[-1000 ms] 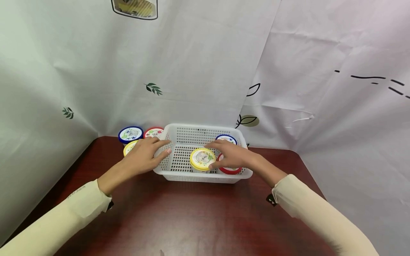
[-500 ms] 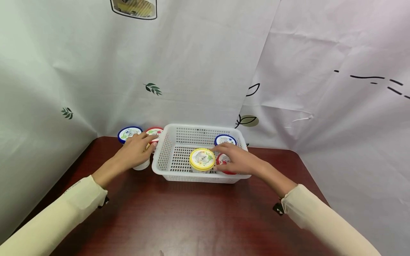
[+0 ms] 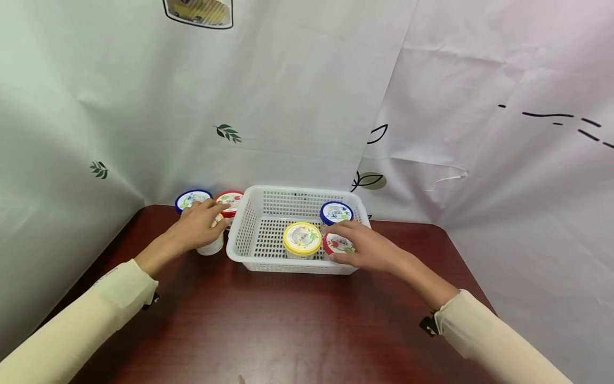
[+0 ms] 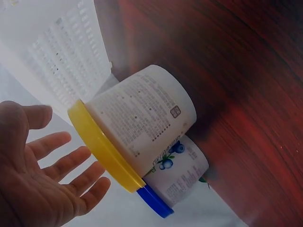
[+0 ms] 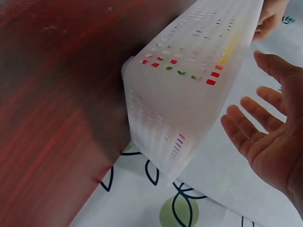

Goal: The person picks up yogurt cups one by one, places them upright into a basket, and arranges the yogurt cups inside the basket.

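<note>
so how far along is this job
Seemingly halfway, if filling: the basket holds a yellow-lidded tub, blue-lidded tub and red-lidded tub. In hand: nothing; the open left hand is over the outer yellow-lidded tub, the right hand near the basket. Remaining: that tub, outer blue-lidded tub and outer red-lidded tub.

In the head view, at eight o'clock, your left hand [image 3: 193,226] hides one yellow-lidded tub [image 3: 212,247] partly.

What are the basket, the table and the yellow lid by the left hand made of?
The basket looks like matte plastic: smooth moulded walls, rows of holes. The yellow lid seems plastic too, satiny, with a smooth, one-colour rim. The table is shiny and reddish with wood-like streaks; it might be real wood or a printed look-alike.
</note>
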`<move>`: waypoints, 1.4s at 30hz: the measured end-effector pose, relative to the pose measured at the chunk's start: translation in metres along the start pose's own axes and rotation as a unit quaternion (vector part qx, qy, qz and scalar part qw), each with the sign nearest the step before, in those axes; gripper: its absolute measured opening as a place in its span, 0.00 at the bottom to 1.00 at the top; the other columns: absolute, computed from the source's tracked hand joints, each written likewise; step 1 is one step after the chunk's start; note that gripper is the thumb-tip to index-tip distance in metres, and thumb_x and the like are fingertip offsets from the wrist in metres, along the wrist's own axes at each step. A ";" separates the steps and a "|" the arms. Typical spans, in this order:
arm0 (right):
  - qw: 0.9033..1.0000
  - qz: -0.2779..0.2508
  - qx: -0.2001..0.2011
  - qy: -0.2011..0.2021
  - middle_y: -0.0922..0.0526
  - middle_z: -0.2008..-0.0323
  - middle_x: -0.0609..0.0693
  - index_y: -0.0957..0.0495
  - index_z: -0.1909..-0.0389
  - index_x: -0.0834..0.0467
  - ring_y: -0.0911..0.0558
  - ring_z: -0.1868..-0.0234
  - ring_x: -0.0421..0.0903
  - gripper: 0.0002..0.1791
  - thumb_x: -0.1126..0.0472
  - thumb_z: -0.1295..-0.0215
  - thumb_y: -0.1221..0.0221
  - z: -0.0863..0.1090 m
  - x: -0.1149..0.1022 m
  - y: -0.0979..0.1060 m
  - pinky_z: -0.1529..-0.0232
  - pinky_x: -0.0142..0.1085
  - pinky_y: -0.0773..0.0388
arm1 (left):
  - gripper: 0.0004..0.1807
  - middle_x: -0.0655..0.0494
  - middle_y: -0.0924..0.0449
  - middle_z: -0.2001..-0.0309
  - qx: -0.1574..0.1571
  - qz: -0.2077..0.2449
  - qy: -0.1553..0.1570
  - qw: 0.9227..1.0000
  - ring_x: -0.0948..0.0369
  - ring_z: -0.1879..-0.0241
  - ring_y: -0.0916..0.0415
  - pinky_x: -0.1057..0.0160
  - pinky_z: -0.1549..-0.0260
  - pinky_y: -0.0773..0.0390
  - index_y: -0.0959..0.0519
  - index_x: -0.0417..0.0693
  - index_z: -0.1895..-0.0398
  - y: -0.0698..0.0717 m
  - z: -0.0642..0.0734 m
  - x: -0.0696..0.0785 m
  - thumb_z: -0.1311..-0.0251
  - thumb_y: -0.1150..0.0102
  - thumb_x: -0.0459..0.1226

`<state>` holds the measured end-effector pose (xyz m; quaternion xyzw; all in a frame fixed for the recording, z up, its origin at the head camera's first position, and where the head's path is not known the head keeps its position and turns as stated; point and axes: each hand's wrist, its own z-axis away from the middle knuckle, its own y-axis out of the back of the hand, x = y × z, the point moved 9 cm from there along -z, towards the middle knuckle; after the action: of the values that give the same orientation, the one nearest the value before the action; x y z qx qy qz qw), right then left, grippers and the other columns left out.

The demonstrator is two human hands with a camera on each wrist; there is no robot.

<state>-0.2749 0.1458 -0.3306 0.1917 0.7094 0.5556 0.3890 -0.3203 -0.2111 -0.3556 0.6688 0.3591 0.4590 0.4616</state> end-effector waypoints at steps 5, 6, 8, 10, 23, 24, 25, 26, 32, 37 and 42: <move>1.000 0.011 0.013 -0.006 0.17 0.26 0.53 0.19 0.22 0.48 0.19 0.25 0.54 0.34 0.47 0.27 0.26 0.012 0.003 0.002 0.28 0.57 0.18 | 0.33 0.25 0.27 0.25 -0.017 -0.008 0.011 1.000 0.24 0.30 0.29 0.19 0.35 0.31 0.25 0.40 0.19 -0.002 0.000 -0.006 0.19 0.41 0.48; 1.000 0.015 0.016 -0.008 0.17 0.27 0.53 0.19 0.23 0.49 0.18 0.26 0.54 0.33 0.47 0.27 0.26 0.014 0.003 0.003 0.28 0.56 0.17 | 0.33 0.25 0.27 0.25 -0.021 -0.009 0.014 1.000 0.24 0.29 0.30 0.19 0.35 0.31 0.25 0.40 0.19 -0.003 -0.001 -0.007 0.19 0.41 0.48; 0.999 0.024 0.022 -0.010 0.16 0.28 0.54 0.17 0.25 0.50 0.17 0.28 0.55 0.32 0.48 0.27 0.26 0.019 0.005 0.005 0.30 0.56 0.16 | 0.34 0.24 0.28 0.25 -0.028 -0.013 0.020 0.999 0.23 0.29 0.31 0.19 0.34 0.32 0.26 0.40 0.19 -0.003 0.000 -0.009 0.20 0.41 0.49; 0.999 0.030 0.032 -0.006 0.15 0.30 0.55 0.16 0.28 0.52 0.16 0.29 0.55 0.30 0.49 0.27 0.26 0.023 0.005 0.007 0.30 0.56 0.16 | 0.34 0.24 0.29 0.24 -0.033 -0.015 0.023 0.999 0.22 0.28 0.33 0.18 0.33 0.33 0.26 0.40 0.18 -0.003 0.000 -0.011 0.19 0.41 0.49; 0.996 0.051 0.066 0.007 0.13 0.36 0.53 0.10 0.37 0.53 0.14 0.37 0.53 0.22 0.53 0.28 0.25 0.051 0.012 0.008 0.37 0.54 0.12 | 0.39 0.24 0.29 0.24 -0.051 -0.027 0.036 0.998 0.18 0.28 0.33 0.15 0.30 0.34 0.27 0.39 0.18 -0.006 0.004 -0.018 0.20 0.37 0.55; 0.996 0.054 0.069 0.010 0.12 0.37 0.53 0.10 0.37 0.53 0.14 0.38 0.53 0.21 0.53 0.28 0.25 0.052 0.011 0.008 0.37 0.53 0.12 | 0.39 0.24 0.29 0.25 -0.051 -0.029 0.035 0.998 0.19 0.29 0.33 0.15 0.31 0.33 0.27 0.39 0.18 -0.006 0.004 -0.018 0.20 0.37 0.55; 0.996 0.055 0.072 0.016 0.12 0.38 0.52 0.10 0.38 0.53 0.14 0.39 0.52 0.21 0.53 0.28 0.24 0.054 0.011 0.008 0.38 0.52 0.11 | 0.39 0.25 0.28 0.25 -0.050 -0.031 0.035 0.998 0.19 0.29 0.33 0.16 0.32 0.33 0.26 0.39 0.19 -0.006 0.004 -0.018 0.21 0.37 0.55; 0.995 0.055 0.075 0.021 0.12 0.39 0.52 0.09 0.39 0.52 0.13 0.40 0.51 0.20 0.54 0.28 0.24 0.055 0.010 0.008 0.40 0.50 0.11 | 0.39 0.25 0.28 0.26 -0.050 -0.032 0.035 0.998 0.19 0.29 0.33 0.16 0.32 0.32 0.25 0.39 0.19 -0.005 0.004 -0.018 0.21 0.36 0.56; 0.993 0.068 0.090 0.042 0.11 0.45 0.45 0.08 0.43 0.48 0.14 0.48 0.43 0.16 0.55 0.30 0.23 0.064 0.007 0.007 0.48 0.43 0.11 | 0.41 0.26 0.28 0.25 -0.058 -0.037 0.040 0.997 0.21 0.28 0.34 0.17 0.33 0.32 0.25 0.41 0.20 -0.004 0.005 -0.018 0.25 0.34 0.58; 0.986 0.097 0.109 0.075 0.10 0.48 0.43 0.08 0.44 0.47 0.12 0.50 0.42 0.17 0.58 0.32 0.22 0.070 0.004 0.004 0.48 0.44 0.11 | 0.43 0.27 0.29 0.24 -0.063 -0.039 0.042 0.996 0.23 0.28 0.34 0.19 0.32 0.32 0.26 0.41 0.19 -0.006 0.007 -0.019 0.27 0.32 0.58; 0.976 0.123 0.132 0.124 0.08 0.48 0.47 0.08 0.42 0.50 0.10 0.49 0.46 0.20 0.64 0.35 0.22 0.076 -0.001 0.000 0.47 0.46 0.10 | 0.43 0.28 0.28 0.24 -0.065 -0.043 0.045 0.996 0.25 0.28 0.34 0.21 0.31 0.32 0.25 0.41 0.20 -0.008 0.008 -0.021 0.29 0.31 0.57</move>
<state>-0.2168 0.1937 -0.3363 0.2565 0.7901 0.5203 0.1983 -0.3201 -0.2300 -0.3704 0.6001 0.3773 0.4910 0.5064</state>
